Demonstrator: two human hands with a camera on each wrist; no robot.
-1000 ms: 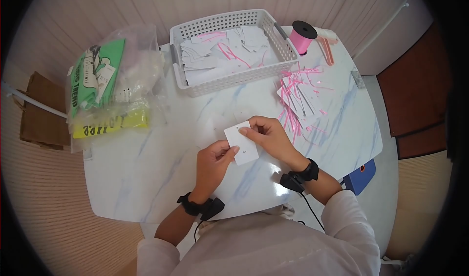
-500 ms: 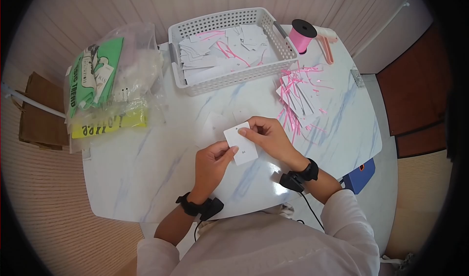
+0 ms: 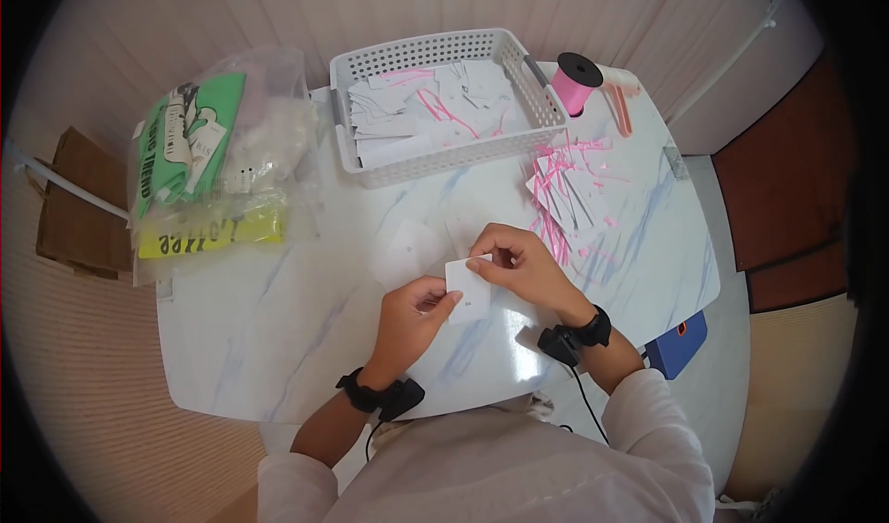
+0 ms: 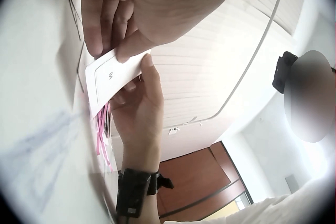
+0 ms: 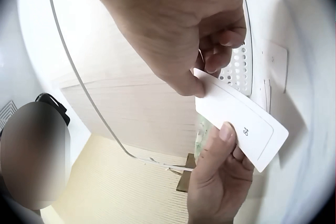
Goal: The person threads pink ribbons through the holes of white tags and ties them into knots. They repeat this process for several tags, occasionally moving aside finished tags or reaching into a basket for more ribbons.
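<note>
Both hands hold a small white card (image 3: 470,303) with rounded corners over the near middle of the table. My left hand (image 3: 407,324) pinches its left edge, the thumb lying on the face near a small printed mark. At the top edge, my right hand (image 3: 526,268) pinches a corner between thumb and fingers. In the right wrist view the card (image 5: 239,116) shows a printed number and a line parallel to its edge. A second layer shows along the edge in the left wrist view. Beyond the hands, a white card (image 3: 407,248) lies on the table.
A white perforated basket (image 3: 454,161) holds many white cards and pink ribbon. To its right stand a pink ribbon spool (image 3: 574,83) and pink-handled scissors-like item (image 3: 620,106). Ribboned cards (image 3: 567,194) lie piled right. Plastic-bagged garments (image 3: 213,153) sit at left.
The hands and card have shifted slightly down and right in the head view, and the card stands straighter. My right thumb now covers the card's corner hole. The head view has tilted slightly.
</note>
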